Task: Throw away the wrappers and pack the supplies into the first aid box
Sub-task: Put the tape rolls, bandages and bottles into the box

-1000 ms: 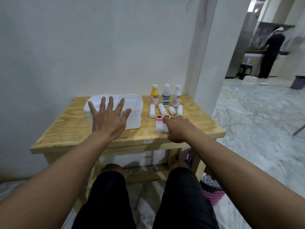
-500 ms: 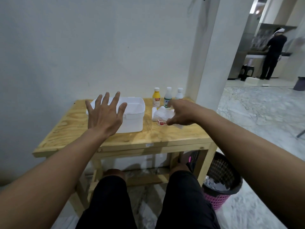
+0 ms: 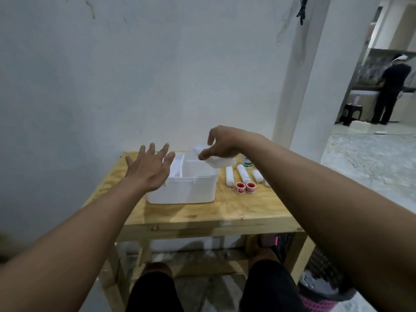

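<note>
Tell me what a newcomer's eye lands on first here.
The right hand pinching a white packet above the open white box, with the left hand spread over the box's left edge. Beside it, two red-and-white tape rolls sit on the wooden table.

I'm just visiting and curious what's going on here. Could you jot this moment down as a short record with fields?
Setting: wooden table against a white wall
Box: open white box on the table
Right hand: holds a white packet above the box's right edge
Left hand: open, fingers spread, over the box's left side
Still on table: white rolls, two red-and-white tape rolls, bottle
Bin: basket on the floor, lower right
</note>
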`<state>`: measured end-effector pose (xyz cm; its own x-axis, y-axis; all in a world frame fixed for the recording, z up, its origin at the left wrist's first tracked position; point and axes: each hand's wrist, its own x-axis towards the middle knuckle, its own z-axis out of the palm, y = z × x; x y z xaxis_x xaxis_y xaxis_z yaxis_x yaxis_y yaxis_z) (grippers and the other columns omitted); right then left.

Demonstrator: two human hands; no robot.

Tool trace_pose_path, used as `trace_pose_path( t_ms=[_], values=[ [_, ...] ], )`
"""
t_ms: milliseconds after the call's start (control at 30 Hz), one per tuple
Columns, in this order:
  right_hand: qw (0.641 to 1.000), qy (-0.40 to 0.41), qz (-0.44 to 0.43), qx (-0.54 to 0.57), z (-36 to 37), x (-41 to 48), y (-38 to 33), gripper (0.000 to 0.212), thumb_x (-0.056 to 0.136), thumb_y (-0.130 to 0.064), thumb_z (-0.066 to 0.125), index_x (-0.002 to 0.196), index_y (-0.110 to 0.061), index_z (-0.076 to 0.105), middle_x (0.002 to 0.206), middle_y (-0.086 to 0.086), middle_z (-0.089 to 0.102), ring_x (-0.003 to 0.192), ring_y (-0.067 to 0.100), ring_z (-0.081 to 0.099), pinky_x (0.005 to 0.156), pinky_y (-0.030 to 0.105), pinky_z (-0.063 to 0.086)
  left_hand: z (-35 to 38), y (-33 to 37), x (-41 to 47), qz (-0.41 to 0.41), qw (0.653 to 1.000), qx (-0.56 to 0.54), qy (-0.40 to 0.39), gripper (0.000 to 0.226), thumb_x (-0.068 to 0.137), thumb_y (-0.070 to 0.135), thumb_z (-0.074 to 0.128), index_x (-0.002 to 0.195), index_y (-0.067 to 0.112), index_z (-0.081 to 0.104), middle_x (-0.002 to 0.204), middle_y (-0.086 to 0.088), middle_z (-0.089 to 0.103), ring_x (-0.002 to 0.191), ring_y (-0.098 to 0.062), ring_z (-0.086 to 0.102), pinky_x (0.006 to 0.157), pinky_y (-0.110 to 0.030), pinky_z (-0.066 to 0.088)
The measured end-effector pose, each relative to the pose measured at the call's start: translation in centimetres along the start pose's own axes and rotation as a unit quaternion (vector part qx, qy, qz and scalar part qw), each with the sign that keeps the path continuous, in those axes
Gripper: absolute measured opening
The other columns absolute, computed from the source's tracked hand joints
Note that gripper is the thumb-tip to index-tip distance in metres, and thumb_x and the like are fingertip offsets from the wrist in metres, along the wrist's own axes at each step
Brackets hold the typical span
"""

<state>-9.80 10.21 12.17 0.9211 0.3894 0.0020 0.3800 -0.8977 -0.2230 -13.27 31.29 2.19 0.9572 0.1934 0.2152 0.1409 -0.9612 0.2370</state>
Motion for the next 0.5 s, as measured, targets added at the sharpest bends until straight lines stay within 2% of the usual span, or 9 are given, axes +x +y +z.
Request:
trace_pose_path(
  t_ms=[67, 133, 267, 500],
  values=[
    [1.0, -0.022, 0.013, 0.001, 0.7, 1.1, -0.7, 0.065, 0.076, -0.06, 0.073, 0.114, -0.008, 0.066, 0.108, 0.007, 0.067, 0.093, 0.028, 0.067, 0.064, 0.032, 0.051, 0.4, -0.3, -0.1, -0.012, 1.0, -0.012, -0.025, 0.063, 0.1, 0.061, 0.009, 0.159, 0.039, 0.013, 0.168, -0.004, 0.005, 0.154, -0.029, 0.0, 0.117, -0.066, 0.003],
    [0.999, -0.034, 0.017, -0.012, 1.4, 2.0, -1.2, 0.061, 0.075, -0.062, 0.073, 0.103, -0.008, 0.068, 0.095, 0.004, 0.069, 0.08, 0.025, 0.068, 0.059, 0.029, 0.05, 0.7, -0.4, -0.1, -0.019, 0.999, -0.013, -0.037, 0.062, 0.1, 0.061, 0.009, 0.159, 0.04, 0.012, 0.168, -0.004, 0.003, 0.154, -0.03, -0.002, 0.116, -0.066, 0.002],
    [0.997, -0.057, 0.031, -0.03, 2.8, 3.3, -2.2, 0.057, 0.072, -0.064, 0.073, 0.093, -0.011, 0.067, 0.088, 0.003, 0.072, 0.072, 0.023, 0.072, 0.074, 0.035, 0.06, 0.6, -0.4, 0.3, -0.027, 0.997, 0.01, -0.074, 0.059, 0.102, 0.056, 0.008, 0.159, 0.041, 0.003, 0.168, -0.005, -0.004, 0.154, -0.032, -0.006, 0.116, -0.067, 0.001],
    [0.994, -0.076, 0.053, -0.059, 4.4, 4.5, -3.6, 0.049, 0.078, -0.057, 0.073, 0.074, -0.013, 0.052, 0.076, 0.002, 0.063, 0.073, 0.026, 0.067, 0.086, 0.04, 0.057, 0.6, -0.3, 0.7, -0.026, 0.994, 0.035, -0.098, 0.059, 0.103, 0.049, 0.011, 0.159, 0.037, -0.006, 0.168, -0.007, -0.006, 0.153, -0.034, -0.008, 0.115, -0.067, 0.0]
  ],
)
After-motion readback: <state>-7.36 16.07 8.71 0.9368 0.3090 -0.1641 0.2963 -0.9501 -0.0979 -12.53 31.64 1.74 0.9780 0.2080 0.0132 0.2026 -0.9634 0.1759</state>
